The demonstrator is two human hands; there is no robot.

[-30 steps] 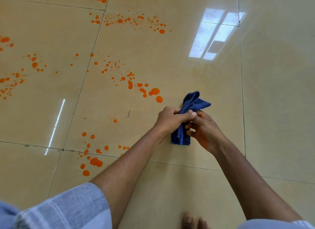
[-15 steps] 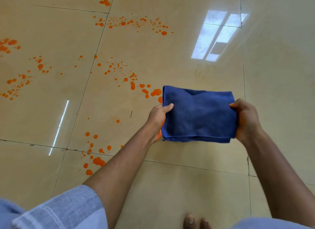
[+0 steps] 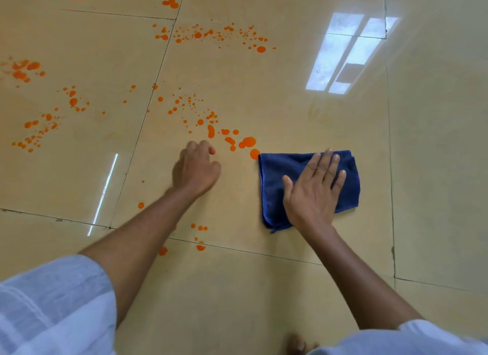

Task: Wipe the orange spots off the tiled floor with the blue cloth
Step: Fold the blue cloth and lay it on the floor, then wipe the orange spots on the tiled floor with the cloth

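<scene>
Head camera looks down on the tiled floor (image 3: 303,111), where the blue cloth (image 3: 285,175) now lies flat as a folded pad instead of being held up between both hands as it was half a second ago, and bunched between them a second ago. The right hand (image 3: 314,188) has moved on top of it and presses down with straight, spread fingers, palm flat, not curled round the fabric. The left hand (image 3: 196,167) has let go of the cloth and sits apart from it on the bare tile, fingers loosely curled and holding nothing, seemingly as a prop for the body's weight. The cloth's upper left corner touches or all but touches the nearest orange spot (image 3: 254,154), with the larger cluster of orange spots (image 3: 224,135) just beyond it, up and to the left. None of the visible splatter looks smeared or removed, so the folding appears finished and the wiping itself not yet begun. A push of the pad leftward and away would likely take that nearest cluster first; the scattered patches farther left and along the top of the view remain well apart from the cloth.
</scene>
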